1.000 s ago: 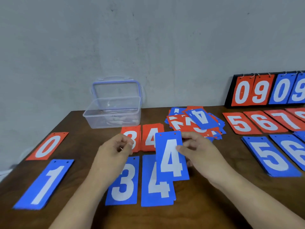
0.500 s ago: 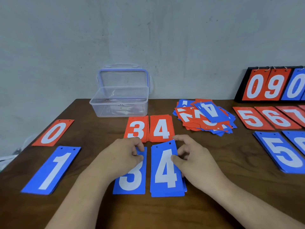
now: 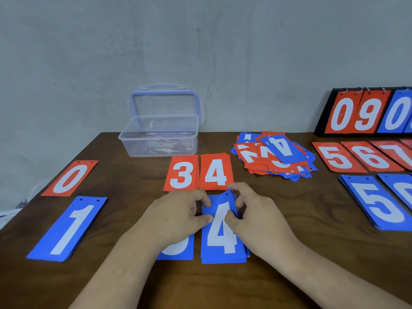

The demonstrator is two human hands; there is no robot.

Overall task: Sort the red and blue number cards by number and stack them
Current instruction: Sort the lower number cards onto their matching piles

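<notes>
A stack of blue 4 cards [image 3: 223, 239] lies flat on the table. My left hand [image 3: 178, 217] pinches its left edge with curled fingers and covers most of the blue 3 card [image 3: 178, 250]. My right hand [image 3: 254, 217] pinches the stack's right edge near the top. Behind them lie a red 3 [image 3: 181, 173] and a red 4 [image 3: 215, 172]. A red 0 [image 3: 71, 178] and a blue 1 [image 3: 69, 228] lie at the left. A mixed loose pile of red and blue cards [image 3: 276, 156] sits behind to the right.
An open clear plastic box [image 3: 160, 136] stands at the back by the wall. At the right lie red 5 [image 3: 336, 157], red 6 [image 3: 370, 156] and blue 5 [image 3: 376, 204] stacks, with a black flip scoreboard [image 3: 365, 112] behind them. The table's left edge is near the red 0.
My right hand laid the blue 4 card down onto the blue 4 stack. Both hands then closed in on the stack's upper edges.
</notes>
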